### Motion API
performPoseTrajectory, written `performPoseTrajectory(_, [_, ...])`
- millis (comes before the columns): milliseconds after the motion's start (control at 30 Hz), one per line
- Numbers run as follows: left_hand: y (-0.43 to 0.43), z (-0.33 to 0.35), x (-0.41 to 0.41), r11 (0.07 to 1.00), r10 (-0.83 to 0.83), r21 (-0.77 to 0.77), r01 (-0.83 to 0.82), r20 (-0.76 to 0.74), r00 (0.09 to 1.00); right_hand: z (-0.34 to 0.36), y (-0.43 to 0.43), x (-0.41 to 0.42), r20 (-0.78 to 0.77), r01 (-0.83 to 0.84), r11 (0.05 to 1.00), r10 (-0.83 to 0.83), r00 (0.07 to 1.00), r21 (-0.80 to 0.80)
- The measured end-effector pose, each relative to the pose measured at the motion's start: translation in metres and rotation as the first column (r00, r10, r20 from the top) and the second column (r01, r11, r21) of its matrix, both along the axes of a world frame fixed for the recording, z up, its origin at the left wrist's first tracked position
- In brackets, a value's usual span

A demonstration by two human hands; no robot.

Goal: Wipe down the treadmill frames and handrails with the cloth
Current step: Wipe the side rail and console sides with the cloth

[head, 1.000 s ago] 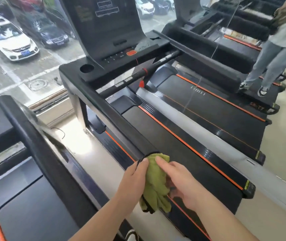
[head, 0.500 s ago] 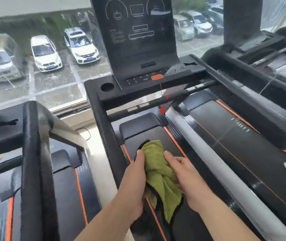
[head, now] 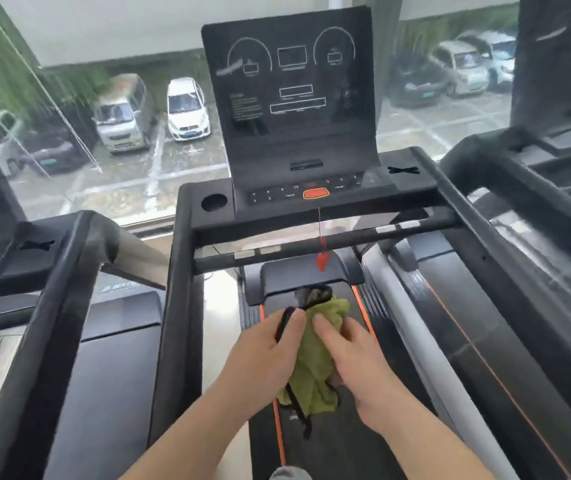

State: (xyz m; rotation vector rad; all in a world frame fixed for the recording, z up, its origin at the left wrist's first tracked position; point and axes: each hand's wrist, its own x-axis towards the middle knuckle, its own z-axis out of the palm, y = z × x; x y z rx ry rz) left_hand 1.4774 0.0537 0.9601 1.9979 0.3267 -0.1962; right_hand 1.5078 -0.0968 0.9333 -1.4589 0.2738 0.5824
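Green cloth is bunched between both hands, held over the belt of the middle treadmill. Left hand has its fingers curled round the cloth's dark edge; right hand grips the other side, fingers bent into the fabric. Cloth is apart from the left handrail. A red clip hangs below the console.

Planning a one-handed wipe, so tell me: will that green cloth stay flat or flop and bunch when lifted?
Probably floppy: the green cloth sags in folds between the left hand and right hand. Likely light, since it looks thin and crumples easily. Its dark trim dangles below, so it could snag.
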Motion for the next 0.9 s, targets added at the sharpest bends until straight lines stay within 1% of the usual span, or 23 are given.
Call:
performPoseTrajectory(33, [0.002,0.004,0.009,1.000,0.019,-0.021,-0.018,0.056,0.998,0.001,0.005,0.011,-0.005,0.013,1.000,-0.013,1.000,0.018])
performPoseTrajectory(67, [0.005,0.008,0.020,0.995,0.035,-0.099,-0.026,0.086,0.996,0.002,0.009,0.025,-0.019,0.026,0.999,-0.025,1.000,0.041])
performPoseTrajectory(133, [0.010,0.013,0.042,0.961,0.064,-0.274,-0.043,0.067,0.996,0.005,0.017,0.055,-0.042,0.024,0.995,-0.020,0.999,0.100])
performPoseTrajectory(167, [0.014,0.013,0.055,0.942,0.079,-0.330,-0.059,0.049,0.996,0.007,0.021,0.072,-0.047,0.007,0.992,-0.001,0.999,0.125])
performPoseTrajectory(233, [0.022,0.004,0.084,0.938,0.107,-0.337,-0.085,0.047,0.993,0.008,0.027,0.108,-0.046,-0.049,0.987,0.056,0.997,0.150])
performPoseTrajectory(300, [0.030,-0.007,0.119,0.945,0.160,-0.295,-0.140,0.046,0.986,0.011,0.036,0.147,-0.015,-0.162,0.977,0.165,0.986,0.139])
performPoseTrajectory(367, [0.037,-0.014,0.159,0.937,0.242,-0.274,-0.216,0.065,0.968,0.013,0.047,0.189,0.031,-0.288,0.958,0.287,0.957,0.017])
performPoseTrajectory(400, [0.041,-0.016,0.179,0.921,0.286,-0.289,-0.259,0.052,0.957,0.013,0.053,0.210,0.049,-0.330,0.940,0.335,0.941,-0.088])
performPoseTrajectory(467, [0.050,-0.024,0.213,0.876,0.331,-0.362,-0.319,-0.032,0.943,0.013,0.064,0.249,0.102,-0.342,0.888,0.389,0.916,-0.308])
performPoseTrajectory(500, [0.056,-0.030,0.226,0.845,0.350,-0.404,-0.351,-0.078,0.933,0.012,0.069,0.267,0.137,-0.326,0.861,0.404,0.904,-0.390])
performPoseTrajectory(533, [0.062,-0.035,0.236,0.811,0.389,-0.427,-0.401,-0.119,0.914,0.008,0.074,0.284,0.170,-0.314,0.844,0.419,0.892,-0.434])
performPoseTrajectory(633, [0.080,-0.049,0.262,0.685,0.551,-0.429,-0.589,-0.225,0.804,-0.002,0.094,0.327,0.217,-0.321,0.825,0.458,0.862,-0.466])
performPoseTrajectory(733, [0.101,-0.056,0.288,0.578,0.647,-0.426,-0.696,-0.280,0.709,-0.013,0.126,0.374,0.284,-0.366,0.753,0.578,0.765,-0.546])
performPoseTrajectory(767, [0.110,-0.059,0.297,0.553,0.673,-0.421,-0.719,-0.283,0.684,-0.016,0.138,0.388,0.305,-0.390,0.713,0.637,0.708,-0.583])
performPoseTrajectory(833, [0.122,-0.066,0.311,0.509,0.720,-0.401,-0.762,-0.287,0.632,-0.021,0.157,0.411,0.309,-0.433,0.598,0.761,0.571,-0.674])
performPoseTrajectory(867, [0.127,-0.070,0.319,0.476,0.755,-0.386,-0.790,-0.282,0.593,-0.025,0.166,0.424,0.308,-0.443,0.535,0.817,0.487,-0.720])
performPoseTrajectory(900, [0.130,-0.072,0.321,0.468,0.766,-0.372,-0.801,-0.280,0.578,-0.028,0.172,0.430,0.322,-0.428,0.491,0.854,0.408,-0.759])
